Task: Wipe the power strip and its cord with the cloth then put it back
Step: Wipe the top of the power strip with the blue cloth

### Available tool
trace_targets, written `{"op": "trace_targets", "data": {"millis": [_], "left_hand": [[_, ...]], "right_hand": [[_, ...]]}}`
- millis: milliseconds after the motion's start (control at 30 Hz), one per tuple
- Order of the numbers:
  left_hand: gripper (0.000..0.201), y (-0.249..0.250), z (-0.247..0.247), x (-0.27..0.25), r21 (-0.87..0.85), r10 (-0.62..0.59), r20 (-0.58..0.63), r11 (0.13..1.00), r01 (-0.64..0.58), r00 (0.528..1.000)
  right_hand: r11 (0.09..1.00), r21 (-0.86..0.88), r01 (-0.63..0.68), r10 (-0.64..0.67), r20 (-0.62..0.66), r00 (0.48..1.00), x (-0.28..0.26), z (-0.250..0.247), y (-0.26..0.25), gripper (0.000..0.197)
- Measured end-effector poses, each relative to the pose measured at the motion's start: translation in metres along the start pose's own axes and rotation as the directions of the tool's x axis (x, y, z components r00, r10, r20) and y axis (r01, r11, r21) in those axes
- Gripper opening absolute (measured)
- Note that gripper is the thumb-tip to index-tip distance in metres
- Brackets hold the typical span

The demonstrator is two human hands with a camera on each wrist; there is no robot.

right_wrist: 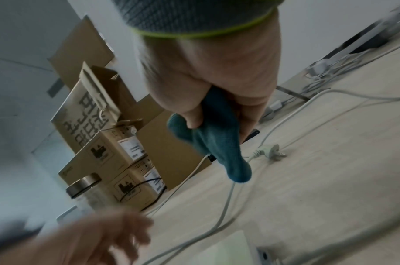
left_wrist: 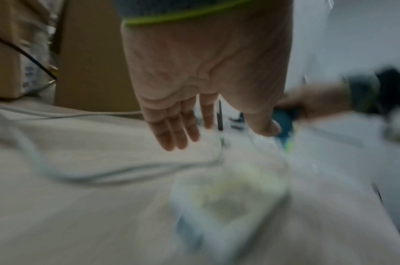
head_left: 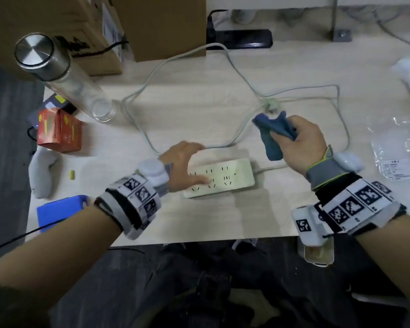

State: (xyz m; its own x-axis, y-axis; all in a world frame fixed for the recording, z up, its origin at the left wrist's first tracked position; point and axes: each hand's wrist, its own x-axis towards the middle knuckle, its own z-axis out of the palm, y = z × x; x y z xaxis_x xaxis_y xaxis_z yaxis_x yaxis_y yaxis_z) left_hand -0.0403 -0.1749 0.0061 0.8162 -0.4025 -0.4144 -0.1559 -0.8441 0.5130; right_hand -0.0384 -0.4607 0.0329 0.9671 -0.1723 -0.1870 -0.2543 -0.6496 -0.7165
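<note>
A white power strip (head_left: 225, 176) lies flat on the pale wooden table (head_left: 199, 110), sockets up; it also shows blurred as the power strip (left_wrist: 230, 199). Its grey cord (head_left: 147, 91) loops across the table to a plug (head_left: 271, 105), seen also as the plug (right_wrist: 272, 152). My left hand (head_left: 184, 162) is over the strip's left end with fingers straight, thumb on the socket face; the left wrist view shows the left hand (left_wrist: 189, 122) spread, holding nothing. My right hand (head_left: 301, 140) grips a bunched blue cloth (head_left: 271, 136) above the table right of the strip; cloth (right_wrist: 219, 141) hangs from the fist.
A glass bottle with steel lid (head_left: 57, 74) stands at the left, by a red box (head_left: 59, 130), a blue block (head_left: 62, 211) and a grey object (head_left: 42, 174). Cardboard boxes (head_left: 159, 24) line the back. Clear plastic bags (head_left: 398, 147) lie at the right.
</note>
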Motion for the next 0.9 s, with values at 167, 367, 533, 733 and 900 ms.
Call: {"op": "trace_targets", "data": {"millis": [167, 367, 533, 733, 900], "left_hand": [[0.116, -0.020, 0.048, -0.017, 0.299, -0.112, 0.094, 0.951, 0.080, 0.989], [0.087, -0.030, 0.051, -0.004, 0.203, 0.050, -0.024, 0.978, -0.044, 0.998], [0.107, -0.035, 0.049, -0.001, 0.178, -0.012, 0.029, 0.984, 0.007, 0.999], [0.090, -0.046, 0.044, 0.000, 0.064, 0.050, 0.005, 0.997, -0.050, 0.999], [0.085, -0.053, 0.046, 0.003, 0.009, 0.070, 0.010, 0.998, -0.070, 0.998]], "right_hand": [[0.999, -0.024, 0.026, -0.027, -0.010, 1.000, -0.006, 0.006, 0.005, 0.012], [0.991, -0.022, 0.133, -0.135, -0.061, 0.989, -0.024, 0.027, 0.010, 0.013], [0.869, -0.212, 0.447, -0.344, 0.390, 0.854, -0.066, 0.064, 0.037, 0.048], [0.593, -0.311, 0.743, -0.588, 0.463, 0.663, -0.053, 0.062, 0.074, 0.047], [0.463, -0.268, 0.845, -0.683, 0.499, 0.533, -0.037, 0.072, 0.087, 0.044]]}}
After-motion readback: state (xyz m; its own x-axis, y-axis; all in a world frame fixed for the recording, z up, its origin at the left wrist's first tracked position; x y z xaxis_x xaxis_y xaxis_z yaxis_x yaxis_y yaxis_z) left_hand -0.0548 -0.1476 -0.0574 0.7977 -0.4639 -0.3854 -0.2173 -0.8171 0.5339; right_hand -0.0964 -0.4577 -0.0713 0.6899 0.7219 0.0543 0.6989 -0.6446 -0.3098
